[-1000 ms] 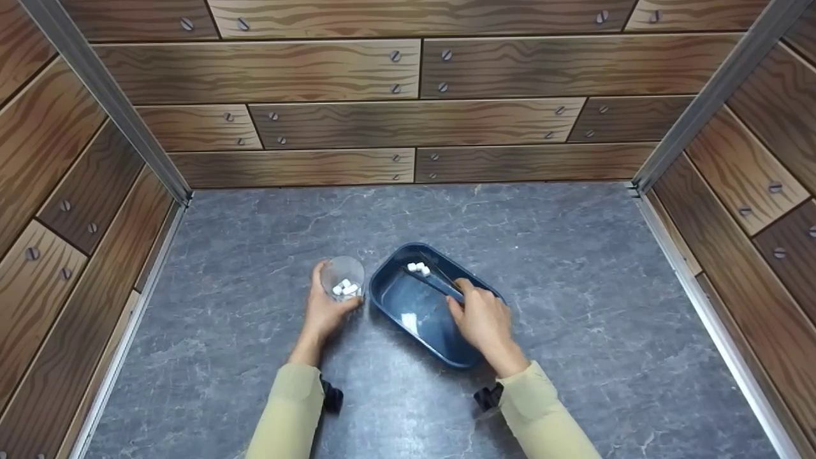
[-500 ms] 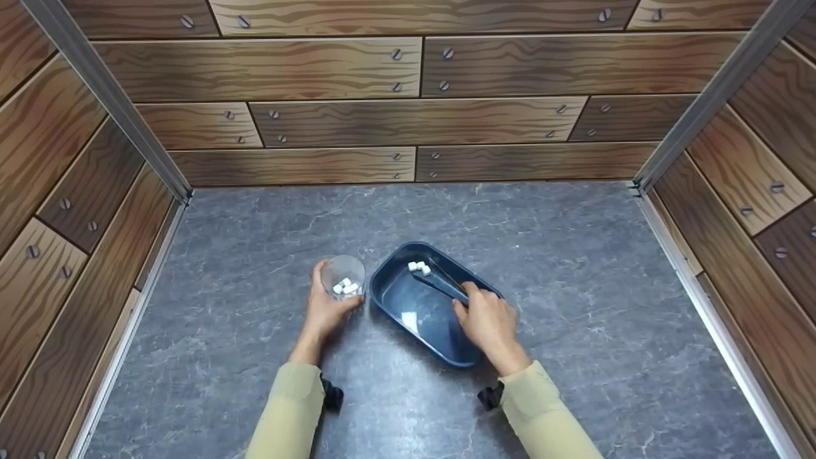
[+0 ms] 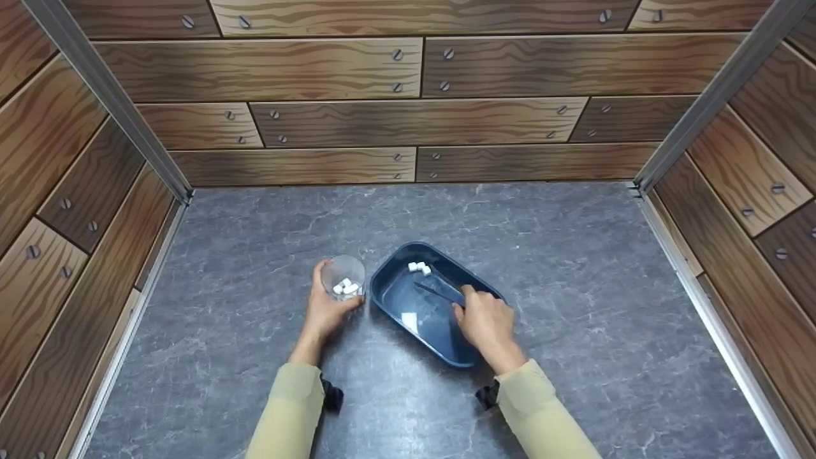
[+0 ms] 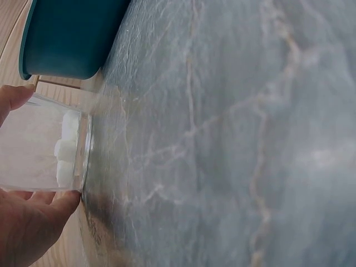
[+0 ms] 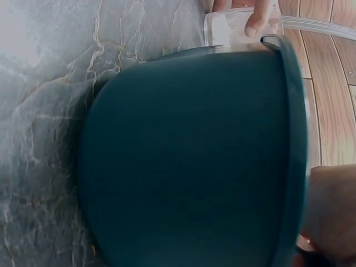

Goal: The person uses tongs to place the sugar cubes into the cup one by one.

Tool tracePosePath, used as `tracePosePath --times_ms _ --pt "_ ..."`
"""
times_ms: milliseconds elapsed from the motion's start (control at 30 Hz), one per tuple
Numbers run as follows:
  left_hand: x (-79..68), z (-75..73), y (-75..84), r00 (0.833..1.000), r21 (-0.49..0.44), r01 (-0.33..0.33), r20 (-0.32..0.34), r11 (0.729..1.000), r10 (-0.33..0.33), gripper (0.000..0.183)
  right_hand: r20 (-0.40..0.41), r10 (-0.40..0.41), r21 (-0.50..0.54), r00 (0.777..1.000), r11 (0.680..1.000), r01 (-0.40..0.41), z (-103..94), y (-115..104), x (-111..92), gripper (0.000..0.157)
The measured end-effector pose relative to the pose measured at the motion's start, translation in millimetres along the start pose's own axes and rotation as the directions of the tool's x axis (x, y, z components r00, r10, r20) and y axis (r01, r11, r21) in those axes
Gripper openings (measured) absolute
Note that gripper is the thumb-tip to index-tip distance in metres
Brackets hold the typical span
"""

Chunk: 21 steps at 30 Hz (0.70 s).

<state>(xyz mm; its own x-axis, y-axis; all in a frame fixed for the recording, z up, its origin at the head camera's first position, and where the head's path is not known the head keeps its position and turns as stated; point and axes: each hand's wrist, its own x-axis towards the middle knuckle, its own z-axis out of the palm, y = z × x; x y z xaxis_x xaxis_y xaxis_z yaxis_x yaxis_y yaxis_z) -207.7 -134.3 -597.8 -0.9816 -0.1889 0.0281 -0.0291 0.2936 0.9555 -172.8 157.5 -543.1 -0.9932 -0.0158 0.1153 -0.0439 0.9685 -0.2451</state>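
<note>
My left hand (image 3: 326,309) grips a clear plastic cup (image 3: 343,268) around its side, thumb and fingers on opposite walls. Several small white cubes (image 3: 346,287) lie at the bottom of the cup. Just right of it sits a dark blue tray (image 3: 392,319), set at a slant. Over the tray, my right hand (image 3: 488,322) holds slim dark tongs (image 3: 438,292) pointing to the far left. Several white cubes (image 3: 419,267) lie in the tray's far corner, a little beyond the tips. Only one arm of the tongs shows clearly. The tray wall (image 5: 189,156) blocks the right wrist view.
Grey marbled tabletop (image 3: 255,229) surrounds the cup and tray. A wood-patterned wall (image 3: 408,121) stands at the back, with similar panels left and right. A metal rail (image 3: 720,338) runs along the right edge.
The tongs have drawn back from the cubes in the tray, toward the near right. The tray's cubes have barely shifted. The left hand and cup have stayed in place.
</note>
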Motion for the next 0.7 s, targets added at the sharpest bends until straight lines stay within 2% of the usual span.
tracePosePath --times_ms 400,700 --pt "-0.6 -0.3 -0.6 1.000 -0.021 -0.030 -0.008 0.999 0.030 0.101 -0.017 -0.027 0.033 0.999 0.999 0.027 3.4 -0.8 2.5 0.030" --pt "-1.1 -0.9 0.6 1.000 -0.034 -0.016 0.006 0.999 0.016 0.102 -0.008 -0.041 0.030 0.999 0.999 0.041 5.1 -1.3 5.6 0.025"
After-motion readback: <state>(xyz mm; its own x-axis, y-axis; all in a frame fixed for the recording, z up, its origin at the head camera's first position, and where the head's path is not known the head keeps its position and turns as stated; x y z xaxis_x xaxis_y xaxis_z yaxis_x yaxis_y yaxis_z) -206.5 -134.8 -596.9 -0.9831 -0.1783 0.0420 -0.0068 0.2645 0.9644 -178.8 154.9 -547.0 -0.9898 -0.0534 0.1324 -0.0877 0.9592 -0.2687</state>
